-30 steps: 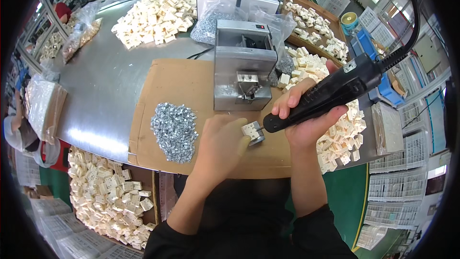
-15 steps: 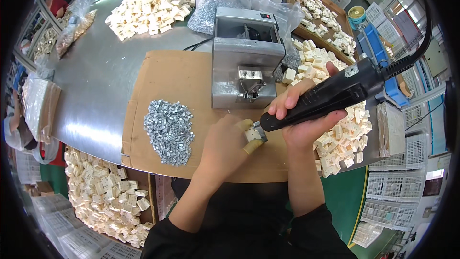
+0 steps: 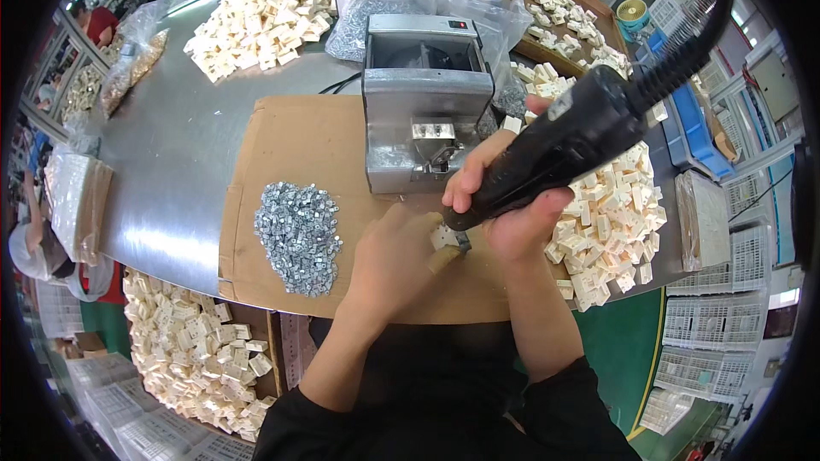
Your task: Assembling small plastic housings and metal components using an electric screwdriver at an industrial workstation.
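My left hand (image 3: 384,260) is closed on a small cream plastic block (image 3: 444,237) just above the cardboard, its thumb and a finger in yellowish covers. A grey metal bit shows at the block's right end. My right hand (image 3: 517,218) wraps round a black electric screwdriver (image 3: 568,141), slanted with its cord end up to the right. The tool's nose is right over the block; its bit is hidden, so I cannot tell whether it touches. Left of my left hand lies a heap of small grey metal terminals (image 3: 299,239).
Beyond my hands stands a grey metal screw feeder (image 3: 423,119) on the cardboard sheet (image 3: 282,137). Cream block heaps lie at right (image 3: 606,230), far left (image 3: 260,21) and in a lower-left bin (image 3: 192,350). Bags of screws (image 3: 376,17) sit behind the feeder.
The screwdriver has tipped steeper, and its cord end has swung left and toward me. Its bit, visible before at the block, is now hidden. My left hand keeps its hold.
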`<state>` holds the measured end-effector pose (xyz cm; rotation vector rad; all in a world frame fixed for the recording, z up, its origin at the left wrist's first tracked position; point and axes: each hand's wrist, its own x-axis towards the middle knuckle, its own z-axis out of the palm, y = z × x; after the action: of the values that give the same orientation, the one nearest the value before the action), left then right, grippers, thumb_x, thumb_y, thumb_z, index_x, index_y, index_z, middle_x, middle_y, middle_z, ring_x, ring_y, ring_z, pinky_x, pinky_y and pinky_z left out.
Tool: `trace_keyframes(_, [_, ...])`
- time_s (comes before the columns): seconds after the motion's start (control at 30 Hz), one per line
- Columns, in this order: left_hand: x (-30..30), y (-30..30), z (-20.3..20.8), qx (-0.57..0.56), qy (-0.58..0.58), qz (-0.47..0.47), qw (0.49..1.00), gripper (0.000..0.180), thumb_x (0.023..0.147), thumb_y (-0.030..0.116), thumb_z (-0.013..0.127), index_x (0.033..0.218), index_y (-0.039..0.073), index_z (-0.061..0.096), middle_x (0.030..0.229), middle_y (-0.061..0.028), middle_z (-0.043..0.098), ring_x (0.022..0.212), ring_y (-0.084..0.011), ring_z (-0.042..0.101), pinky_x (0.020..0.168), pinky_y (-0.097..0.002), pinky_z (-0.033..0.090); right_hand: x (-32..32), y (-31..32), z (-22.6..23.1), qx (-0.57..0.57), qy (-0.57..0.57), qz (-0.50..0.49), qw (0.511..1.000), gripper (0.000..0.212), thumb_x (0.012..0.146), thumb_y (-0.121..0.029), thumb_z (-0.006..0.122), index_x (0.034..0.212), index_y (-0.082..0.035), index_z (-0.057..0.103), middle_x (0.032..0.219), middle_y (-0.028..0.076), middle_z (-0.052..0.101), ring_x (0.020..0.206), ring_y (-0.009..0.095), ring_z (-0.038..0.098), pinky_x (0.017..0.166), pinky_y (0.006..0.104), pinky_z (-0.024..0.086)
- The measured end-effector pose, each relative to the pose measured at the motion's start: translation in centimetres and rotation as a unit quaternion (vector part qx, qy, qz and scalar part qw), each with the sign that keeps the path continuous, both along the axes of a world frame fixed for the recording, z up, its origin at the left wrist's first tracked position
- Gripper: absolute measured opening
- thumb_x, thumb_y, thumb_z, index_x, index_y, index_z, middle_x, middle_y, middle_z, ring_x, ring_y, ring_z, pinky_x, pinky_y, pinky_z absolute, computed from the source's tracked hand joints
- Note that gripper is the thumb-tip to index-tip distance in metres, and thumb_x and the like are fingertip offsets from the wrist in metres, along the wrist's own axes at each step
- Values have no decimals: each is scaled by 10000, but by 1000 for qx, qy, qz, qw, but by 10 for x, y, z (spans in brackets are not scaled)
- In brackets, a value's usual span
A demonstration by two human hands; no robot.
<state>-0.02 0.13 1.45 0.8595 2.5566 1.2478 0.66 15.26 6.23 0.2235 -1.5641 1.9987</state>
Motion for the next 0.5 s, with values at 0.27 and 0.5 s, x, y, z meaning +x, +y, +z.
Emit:
trace_keyframes(0.27, [-3,3,9,9,124,4,992,396,718,187,858,1031,12,689,943,-91,640,827,-273,663,720,-381,541,-8,-2,-5,-45,71,86,993,793,906,-622,630,1316,-5,346,855,143,606,626,183,594,539,297,488])
trace_keyframes(0.5, [-12,6,51,117,79,-17,990,394,715,184,863,978,-1,637,979,-105,660,875,-298,661,776,-368,526,-2,-8,3,21,-2,33,999,1112,791,-812,592,1501,-34,235,718,114,597,540,180,593,521,295,486])
